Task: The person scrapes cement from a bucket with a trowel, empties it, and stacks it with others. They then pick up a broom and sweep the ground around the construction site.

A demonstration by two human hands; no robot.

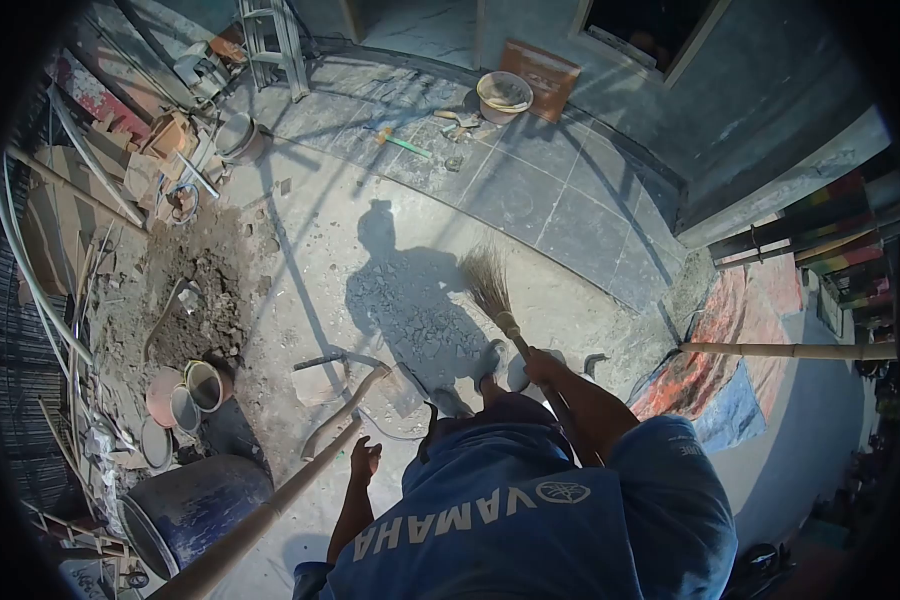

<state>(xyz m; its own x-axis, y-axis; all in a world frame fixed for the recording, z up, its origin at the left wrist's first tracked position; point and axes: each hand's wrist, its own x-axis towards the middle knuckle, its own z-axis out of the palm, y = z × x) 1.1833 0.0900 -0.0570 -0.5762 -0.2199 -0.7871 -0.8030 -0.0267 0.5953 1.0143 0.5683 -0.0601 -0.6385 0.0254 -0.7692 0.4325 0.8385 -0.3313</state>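
Observation:
My right hand point(542, 366) is wrapped round the handle of a stick broom point(488, 285). The broom's bristles fan out ahead of me over the dusty floor, beside my shadow. At my left side, my left hand point(366, 457) hangs with its fingers partly apart and nothing visible in it. A bamboo pole point(260, 515) slants past close to that hand. Broken rubble point(425, 315) is scattered on the ground in front of my feet. A hoe point(355, 405) lies to the left of the rubble, by a flat pan-like piece.
On the left are a soil heap point(205, 310), several buckets point(205, 385) and a blue drum point(195, 510). Ahead runs a raised tiled ledge point(530, 195) with a tub point(504, 97) and a green-handled tool point(407, 146). Another bamboo pole point(790, 350) crosses a tarp on the right.

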